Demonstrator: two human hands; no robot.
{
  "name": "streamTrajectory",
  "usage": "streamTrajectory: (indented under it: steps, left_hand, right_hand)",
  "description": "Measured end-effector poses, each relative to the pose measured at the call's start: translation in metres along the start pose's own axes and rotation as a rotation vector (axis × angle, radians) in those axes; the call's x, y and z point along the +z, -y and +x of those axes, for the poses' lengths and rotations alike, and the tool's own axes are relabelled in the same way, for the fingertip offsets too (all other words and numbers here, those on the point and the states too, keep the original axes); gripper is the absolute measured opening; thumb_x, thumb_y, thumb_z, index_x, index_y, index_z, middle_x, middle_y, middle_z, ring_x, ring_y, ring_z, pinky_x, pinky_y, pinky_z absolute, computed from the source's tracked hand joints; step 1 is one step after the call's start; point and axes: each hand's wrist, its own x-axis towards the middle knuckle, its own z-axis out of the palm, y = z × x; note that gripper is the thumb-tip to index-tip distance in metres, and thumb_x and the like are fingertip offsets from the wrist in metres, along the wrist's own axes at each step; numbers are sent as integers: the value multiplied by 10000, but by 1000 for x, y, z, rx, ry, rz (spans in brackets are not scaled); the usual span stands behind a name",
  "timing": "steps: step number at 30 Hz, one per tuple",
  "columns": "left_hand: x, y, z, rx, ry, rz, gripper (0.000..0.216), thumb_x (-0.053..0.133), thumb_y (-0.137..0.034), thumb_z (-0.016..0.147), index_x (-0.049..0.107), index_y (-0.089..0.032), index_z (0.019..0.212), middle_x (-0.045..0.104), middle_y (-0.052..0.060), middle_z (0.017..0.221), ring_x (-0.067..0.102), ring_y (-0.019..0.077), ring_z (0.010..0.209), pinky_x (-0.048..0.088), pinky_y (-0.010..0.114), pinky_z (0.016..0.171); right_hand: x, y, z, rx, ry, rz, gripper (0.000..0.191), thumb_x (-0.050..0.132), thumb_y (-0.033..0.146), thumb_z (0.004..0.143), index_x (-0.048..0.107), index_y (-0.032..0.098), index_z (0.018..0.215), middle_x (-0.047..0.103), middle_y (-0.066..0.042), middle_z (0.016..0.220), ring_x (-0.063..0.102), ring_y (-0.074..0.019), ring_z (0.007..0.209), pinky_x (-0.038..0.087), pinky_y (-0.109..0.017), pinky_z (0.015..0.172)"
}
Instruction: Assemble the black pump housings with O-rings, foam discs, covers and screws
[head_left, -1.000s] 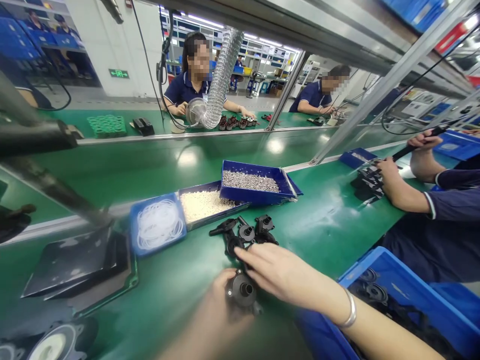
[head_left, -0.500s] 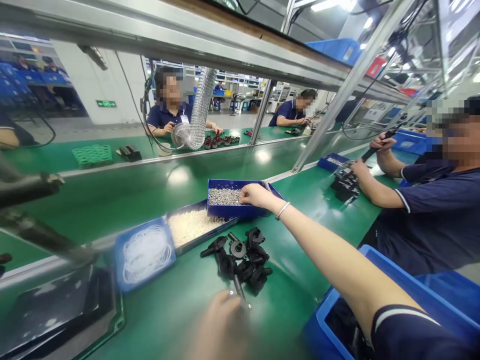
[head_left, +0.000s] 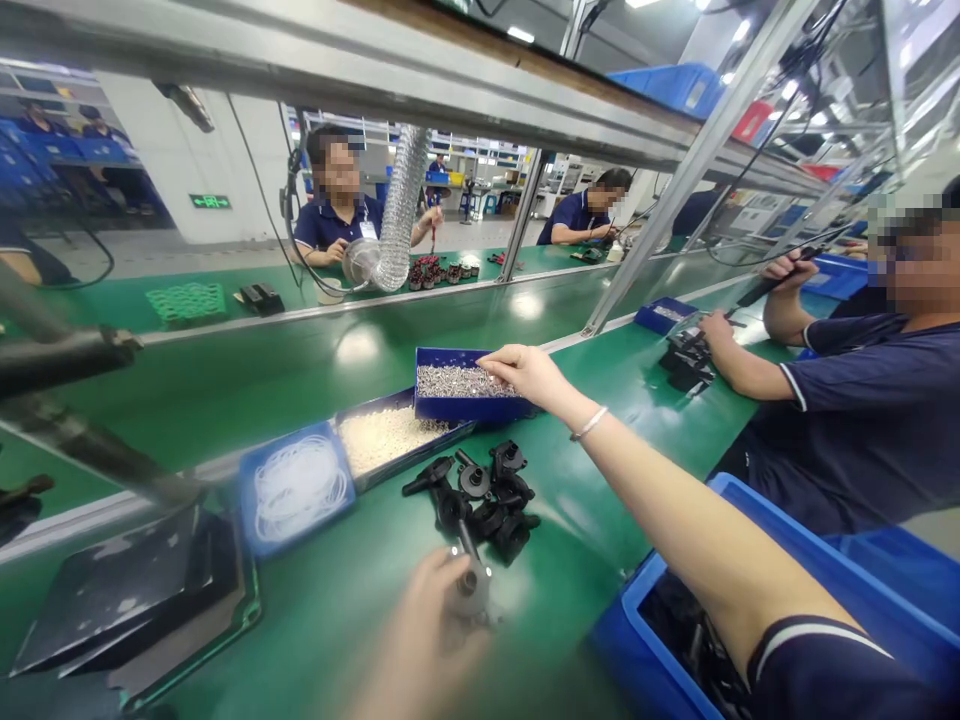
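My left hand (head_left: pixel 420 625), blurred, grips a black plastic housing (head_left: pixel 469 590) with a short tube on it, low in the middle of the head view. Just beyond lies a heap of similar black plastic housings (head_left: pixel 517 495) on the green table (head_left: pixel 570 560). My right hand (head_left: pixel 536 378) is over the right part of a blue bin (head_left: pixel 457 408) of small metal screws (head_left: pixel 452 381). Its thumb and fingertips are pinched together; whatever is between them is too small to make out.
Left of the screws are a bin of cream-coloured small pieces (head_left: pixel 390 437) and a blue tray of clear rings (head_left: pixel 296 490). A large blue crate (head_left: pixel 637 610) stands by my right arm. A co-worker (head_left: pixel 877 380) sits at right. A metal post (head_left: pixel 652 190) rises behind the bins.
My right hand has lifted slightly out of the screws and shifted a little right. My left hand has raised and turned the housing, so its round face shows more.
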Motion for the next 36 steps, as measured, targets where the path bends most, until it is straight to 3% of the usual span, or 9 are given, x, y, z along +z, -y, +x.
streamTrajectory:
  steps: [2, 4, 6, 8, 11, 15, 23, 30, 36]
  left_hand:
    - [-2, 5, 0, 11, 9, 9, 556, 664, -181, 804, 491, -218, 1331, 527, 163, 1381, 566, 251, 1272, 513, 397, 1028]
    - [-3, 7, 0, 9, 9, 9, 555, 672, -205, 803, 487, -214, 1326, 528, 166, 1373, 571, 261, 1263, 524, 412, 1012]
    - [-4, 6, 2, 7, -3, -11, 548, 681, -210, 793, 495, -206, 1309, 536, 168, 1357, 580, 267, 1248, 534, 417, 994]
    - [-5, 3, 4, 5, -1, -38, 539, 681, -201, 784, 503, -210, 1293, 549, 162, 1337, 592, 267, 1230, 541, 412, 982]
    - [-7, -1, 6, 4, 1, -62, 523, 666, -175, 780, 510, -215, 1278, 557, 156, 1314, 595, 268, 1222, 547, 408, 972]
    - [-9, -2, 5, 4, 12, -63, 552, 643, -132, 765, 486, -206, 1289, 536, 161, 1328, 579, 271, 1241, 537, 420, 990]
    - [-7, 1, 5, -8, 52, -73, 579, 640, -135, 778, 439, -217, 1315, 488, 155, 1369, 550, 264, 1265, 519, 450, 1016]
    - [-9, 0, 5, -18, 45, -89, 559, 636, -120, 780, 454, -211, 1301, 492, 152, 1361, 556, 253, 1249, 507, 447, 1026]
    - [-8, 1, 3, -16, 35, -90, 576, 635, -97, 756, 464, -204, 1296, 493, 149, 1363, 560, 253, 1244, 506, 443, 1028]
  right_hand:
    - [-8, 24, -36, -117, 41, 34, 185, 584, 232, 929, 737, 176, 1016, 660, -18, 795, 615, -118, 792, 481, -236, 815]
    - [-9, 48, -80, -320, 202, 123, 192, 563, 238, 950, 702, 188, 1073, 652, -15, 862, 597, -96, 763, 481, -222, 758]
    - [-1, 66, -124, -319, 320, 170, 105, 583, 239, 947, 657, 172, 981, 640, -3, 856, 583, -82, 760, 463, -194, 699]
    - [14, 75, -159, -369, 413, 171, 84, 544, 214, 968, 612, 167, 960, 620, -8, 882, 566, -89, 814, 458, -199, 735]
    - [40, 75, -188, -430, 452, 105, 80, 492, 188, 987, 561, 156, 962, 593, -23, 914, 535, -107, 834, 454, -223, 752]
    - [58, 72, -196, -447, 459, 9, 94, 449, 159, 996, 537, 146, 969, 576, -41, 949, 526, -129, 859, 467, -250, 770]
    - [54, 75, -198, -398, 446, 39, 159, 463, 149, 987, 545, 164, 1123, 597, -51, 1026, 566, -156, 957, 518, -308, 864]
    - [63, 68, -209, -544, 225, 43, 247, 517, 81, 943, 569, 131, 1179, 632, -76, 1014, 585, -161, 950, 544, -297, 863]
    - [78, 61, -223, -591, 112, 7, 336, 545, 32, 901, 562, 91, 1232, 621, -119, 1081, 564, -192, 1015, 547, -317, 889]
